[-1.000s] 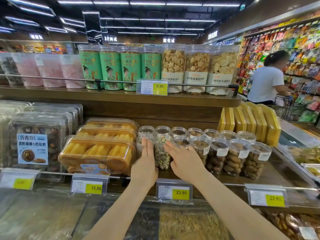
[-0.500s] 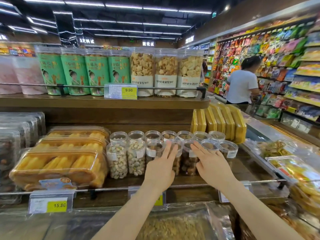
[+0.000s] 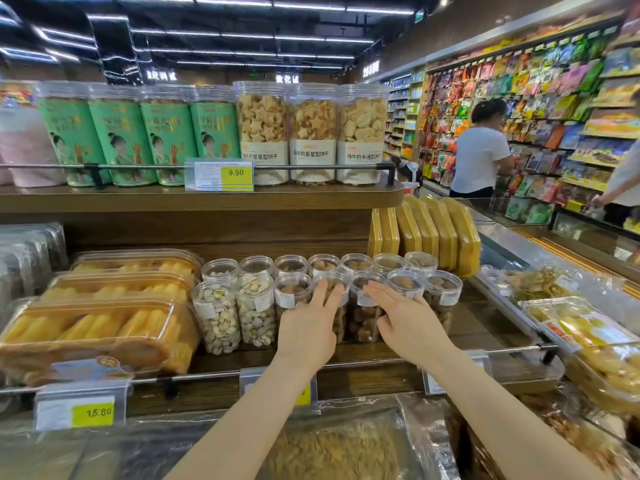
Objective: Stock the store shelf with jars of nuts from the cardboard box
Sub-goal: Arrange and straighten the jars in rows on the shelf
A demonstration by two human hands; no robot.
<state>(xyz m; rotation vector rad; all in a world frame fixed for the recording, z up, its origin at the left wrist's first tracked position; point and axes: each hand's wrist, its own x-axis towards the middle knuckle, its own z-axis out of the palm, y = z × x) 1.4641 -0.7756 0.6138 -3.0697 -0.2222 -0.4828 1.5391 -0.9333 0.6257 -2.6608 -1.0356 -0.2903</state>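
Reaching over the shelf rail (image 3: 381, 362), a person's left hand (image 3: 308, 327) and right hand (image 3: 408, 323) rest flat, fingers spread, against front-row jars of nuts (image 3: 363, 306); neither appears to grasp. Both hands have shifted rightward from the pistachio jars (image 3: 216, 315). Pastry trays (image 3: 100, 327) crowd the left.

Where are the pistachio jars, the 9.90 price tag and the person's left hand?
pistachio jars (image 3: 217, 317): head view, side of front-left jar.
9.90 price tag (image 3: 236, 173): head view, yellow part.
left hand (image 3: 308, 327): head view, back of hand.

Wooden shelf (image 3: 346, 358) — nut jars (image 3: 221, 317), pastry trays (image 3: 97, 334).
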